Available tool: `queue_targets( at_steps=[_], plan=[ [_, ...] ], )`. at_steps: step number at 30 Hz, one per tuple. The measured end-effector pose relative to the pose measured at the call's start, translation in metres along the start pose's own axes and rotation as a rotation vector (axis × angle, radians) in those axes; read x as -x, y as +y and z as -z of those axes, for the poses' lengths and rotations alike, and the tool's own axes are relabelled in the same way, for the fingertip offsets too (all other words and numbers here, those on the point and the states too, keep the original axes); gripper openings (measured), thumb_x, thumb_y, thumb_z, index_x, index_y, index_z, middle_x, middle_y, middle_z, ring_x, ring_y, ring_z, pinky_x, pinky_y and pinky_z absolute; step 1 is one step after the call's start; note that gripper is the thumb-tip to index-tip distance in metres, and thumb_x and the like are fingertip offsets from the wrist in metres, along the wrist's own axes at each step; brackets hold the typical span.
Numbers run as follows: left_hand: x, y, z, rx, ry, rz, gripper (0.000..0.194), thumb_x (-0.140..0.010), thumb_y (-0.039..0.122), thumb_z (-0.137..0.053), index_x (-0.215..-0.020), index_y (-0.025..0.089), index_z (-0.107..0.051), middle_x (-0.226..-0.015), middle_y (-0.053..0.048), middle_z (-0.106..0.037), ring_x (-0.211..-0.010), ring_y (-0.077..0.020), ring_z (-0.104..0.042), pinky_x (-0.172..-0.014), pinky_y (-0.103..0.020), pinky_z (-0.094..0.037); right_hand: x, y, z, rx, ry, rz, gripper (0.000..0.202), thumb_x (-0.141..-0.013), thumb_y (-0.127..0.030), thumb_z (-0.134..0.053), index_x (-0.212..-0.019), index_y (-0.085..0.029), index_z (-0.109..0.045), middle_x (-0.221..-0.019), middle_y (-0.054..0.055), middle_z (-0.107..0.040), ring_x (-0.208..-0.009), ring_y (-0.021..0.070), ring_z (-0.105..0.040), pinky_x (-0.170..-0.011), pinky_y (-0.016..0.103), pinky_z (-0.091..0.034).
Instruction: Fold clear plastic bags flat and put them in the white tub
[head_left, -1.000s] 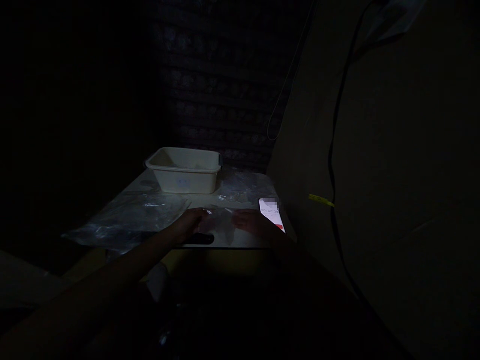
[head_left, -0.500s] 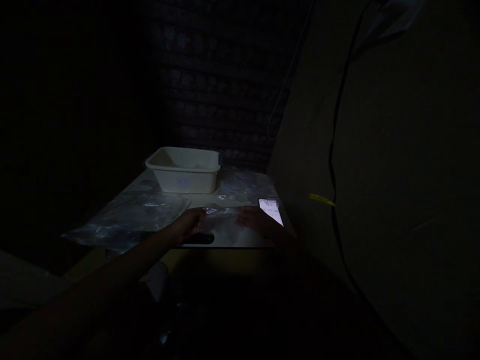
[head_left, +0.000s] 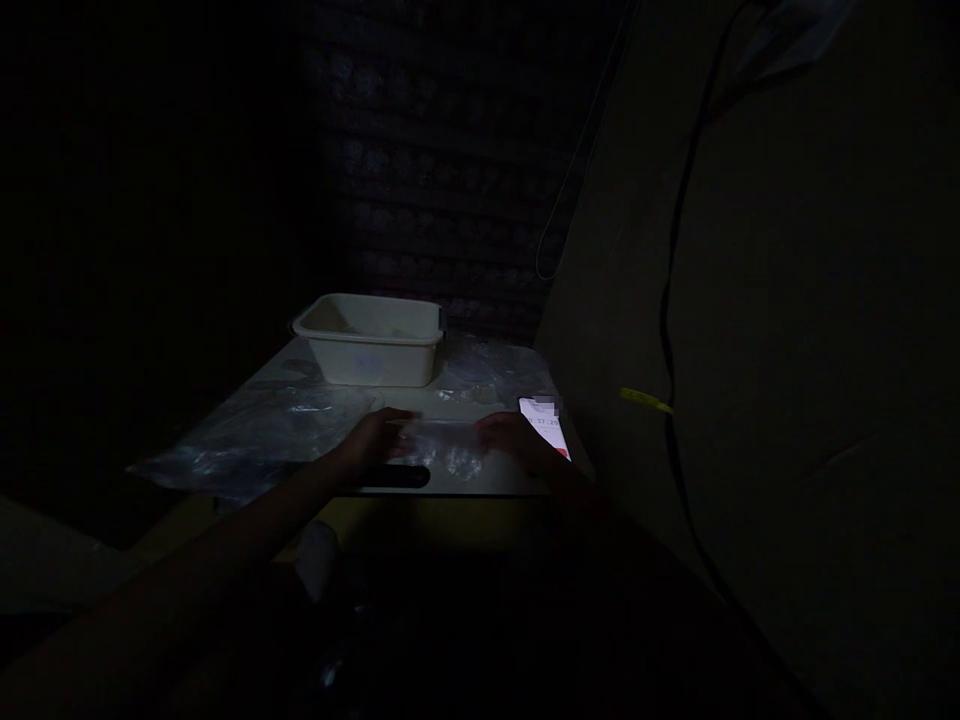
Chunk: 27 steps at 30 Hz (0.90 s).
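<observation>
A small clear plastic bag (head_left: 448, 440) is stretched between my two hands over the front of a white table. My left hand (head_left: 379, 437) grips its left side, with the fingers slightly blurred. At its right side, my right hand (head_left: 510, 438) pinches the edge. Whitish, shiny patches show in the lower part of the bag; what they are is too dim to tell. Just right of my right hand lies a lit phone (head_left: 545, 422) showing a timer. Below my left hand is a dark slot or handle (head_left: 397, 476) at the table's front edge.
A cream plastic basin (head_left: 371, 360) stands at the back left of the table (head_left: 442, 489). Clear plastic sheeting (head_left: 262, 430) covers the left side, and more crumpled plastic (head_left: 487, 370) lies behind my hands. A dark cable (head_left: 664, 300) with a yellow tag hangs on the right.
The bag has been pulled flatter and its top edge is straighter between my hands. My left hand has risen slightly, its fingers now further forward. The view has shifted a little.
</observation>
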<state>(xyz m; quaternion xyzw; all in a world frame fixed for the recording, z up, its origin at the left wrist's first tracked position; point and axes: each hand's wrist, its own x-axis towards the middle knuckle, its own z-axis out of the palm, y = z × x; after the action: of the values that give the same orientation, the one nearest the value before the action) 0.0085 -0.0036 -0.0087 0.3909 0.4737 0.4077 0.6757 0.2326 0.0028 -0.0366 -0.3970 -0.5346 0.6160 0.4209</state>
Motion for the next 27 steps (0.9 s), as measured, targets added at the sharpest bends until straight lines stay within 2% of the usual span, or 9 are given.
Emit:
queue_targets(
  at_steps=[4, 9, 12, 14, 17, 19, 23, 27],
  plan=[
    [-0.002, 0.000, 0.004, -0.351, 0.140, -0.133, 0.020, -0.062, 0.028, -0.044, -0.066, 0.012, -0.054, -0.048, 0.000, -0.051, -0.041, -0.0112, -0.049, -0.043, -0.023, -0.039, -0.006, 0.005, 0.007, 0.147, 0.071, 0.050, 0.018, -0.056, -0.023, -0.058, -0.071, -0.014, -0.059, -0.056, -0.001, -0.055, -0.051, 0.0090, -0.052, -0.053, 0.025, -0.042],
    [-0.001, -0.003, 0.006, -0.942, 0.083, -0.455, 0.021, -0.061, 0.029, -0.042, -0.063, 0.014, -0.057, -0.064, -0.003, -0.059, -0.060, -0.0148, -0.053, -0.059, -0.026, -0.041, -0.009, 0.002, 0.009, 0.261, 0.110, 0.098, 0.023, -0.060, -0.021, -0.050, -0.082, -0.016, -0.056, -0.080, 0.005, -0.059, -0.066, 0.0131, -0.055, -0.057, 0.028, -0.045],
    [-0.001, -0.006, 0.004, -1.095, 0.087, -0.538, 0.023, -0.062, 0.025, -0.039, -0.069, 0.014, -0.058, -0.074, -0.005, -0.060, -0.067, -0.0159, -0.054, -0.063, -0.026, -0.040, -0.006, -0.001, 0.004, 0.547, 0.189, 0.207, 0.024, -0.062, -0.016, -0.045, -0.083, -0.015, -0.056, -0.089, 0.007, -0.058, -0.080, 0.0161, -0.054, -0.069, 0.032, -0.044],
    [0.000, -0.006, 0.002, -1.086, 0.136, -0.531, 0.025, -0.061, 0.023, -0.038, -0.074, 0.013, -0.057, -0.077, -0.006, -0.059, -0.069, -0.0164, -0.054, -0.063, -0.025, -0.041, -0.002, -0.003, -0.002, 0.772, 0.289, 0.276, 0.028, -0.064, -0.014, -0.041, -0.088, -0.015, -0.056, -0.094, 0.007, -0.057, -0.089, 0.0166, -0.051, -0.077, 0.033, -0.040],
    [0.004, -0.003, -0.001, -0.946, 0.215, -0.368, 0.023, -0.059, 0.021, -0.041, -0.076, 0.013, -0.054, -0.069, -0.005, -0.058, -0.062, -0.0163, -0.055, -0.057, -0.026, -0.041, 0.004, -0.004, -0.014, 1.024, 0.367, 0.299, 0.033, -0.066, -0.011, -0.037, -0.095, -0.014, -0.053, -0.099, 0.009, -0.055, -0.093, 0.0164, -0.048, -0.083, 0.032, -0.037],
    [0.008, -0.001, -0.003, -0.774, 0.216, -0.262, 0.020, -0.056, 0.020, -0.045, -0.075, 0.013, -0.050, -0.062, -0.002, -0.056, -0.054, -0.0146, -0.054, -0.052, -0.026, -0.041, 0.006, -0.003, -0.021, 1.151, 0.305, 0.311, 0.034, -0.065, -0.010, -0.039, -0.096, -0.010, -0.053, -0.098, 0.011, -0.055, -0.093, 0.0170, -0.048, -0.083, 0.030, -0.036],
    [0.009, -0.002, -0.005, -0.412, 0.145, -0.182, 0.021, -0.051, 0.017, -0.053, -0.070, 0.015, -0.046, -0.053, 0.004, -0.051, -0.044, -0.0098, -0.049, -0.046, -0.023, -0.039, 0.007, 0.001, -0.026, 1.297, 0.123, 0.345, 0.034, -0.063, -0.011, -0.043, -0.095, -0.008, -0.053, -0.096, 0.012, -0.055, -0.092, 0.0180, -0.047, -0.082, 0.030, -0.037],
    [0.006, -0.004, -0.007, -0.264, 0.112, -0.132, 0.018, -0.053, 0.020, -0.052, -0.069, 0.014, -0.047, -0.048, 0.004, -0.048, -0.039, -0.0078, -0.045, -0.043, -0.023, -0.037, 0.008, 0.003, -0.025, 1.297, 0.096, 0.333, 0.035, -0.064, -0.010, -0.042, -0.098, -0.007, -0.051, -0.098, 0.012, -0.054, -0.093, 0.0173, -0.047, -0.083, 0.029, -0.036]
  ],
)
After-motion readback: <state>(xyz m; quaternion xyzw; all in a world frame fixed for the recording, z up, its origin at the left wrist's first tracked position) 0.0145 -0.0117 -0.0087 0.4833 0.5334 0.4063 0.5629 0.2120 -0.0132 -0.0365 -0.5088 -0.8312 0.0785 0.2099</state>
